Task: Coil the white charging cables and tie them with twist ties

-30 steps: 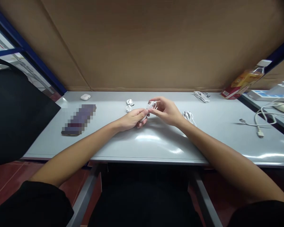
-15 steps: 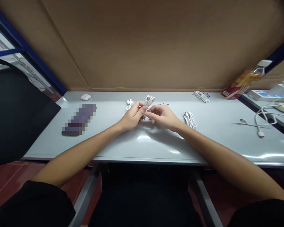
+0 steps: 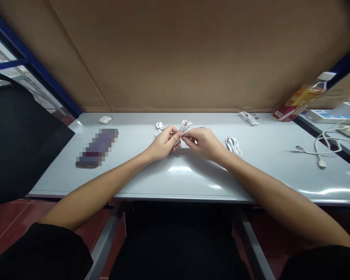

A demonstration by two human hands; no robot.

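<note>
A coiled white cable (image 3: 185, 125) is held over the middle of the desk, its loops sticking up above my fingers. My left hand (image 3: 167, 142) is closed around the lower part of this bundle, thumb on top. My right hand (image 3: 201, 142) presses its thumb and fingertips together against the bundle's right side; what is pinched there is too small to make out. Just behind my left hand lies a second coiled white cable (image 3: 159, 127), bound with a dark tie. A third white coil (image 3: 233, 146) rests to the right of my right hand.
Further back right is another white coil (image 3: 249, 118). A loose white cable (image 3: 321, 155) trails at the far right near a bottle (image 3: 300, 99). On the left are a small white case (image 3: 105, 119) and a pixelated flat object (image 3: 97, 147). A brown panel (image 3: 175, 54) borders the desk's back.
The loops of the held bundle have turned slightly and spread. My right hand has shifted a little, its wrist raised, and now covers most of the thin dark strip behind it.
</note>
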